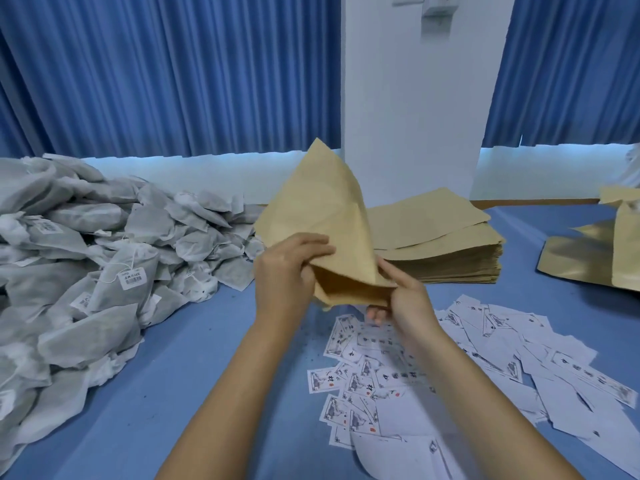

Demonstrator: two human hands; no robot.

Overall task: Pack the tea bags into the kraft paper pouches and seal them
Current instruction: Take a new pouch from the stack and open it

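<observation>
Both hands hold one kraft paper pouch (pixel 323 209) up above the blue table, its mouth turned toward me and spread open. My left hand (pixel 289 271) grips the left edge of the mouth, thumb on the outside. My right hand (pixel 403 299) pinches the right edge, fingers under it. I see nothing inside the pouch. A big heap of grey-white tea bags (pixel 86 258) with string tags lies on the left of the table. A flat stack of empty kraft pouches (pixel 446 247) sits just behind my right hand.
White printed labels (pixel 450 368) lie scattered on the blue table (pixel 156 393) below and right of my hands. More kraft pouches with gold insides (pixel 595 251) lie at the right edge. Blue curtains and a white pillar (pixel 415 98) stand behind the table.
</observation>
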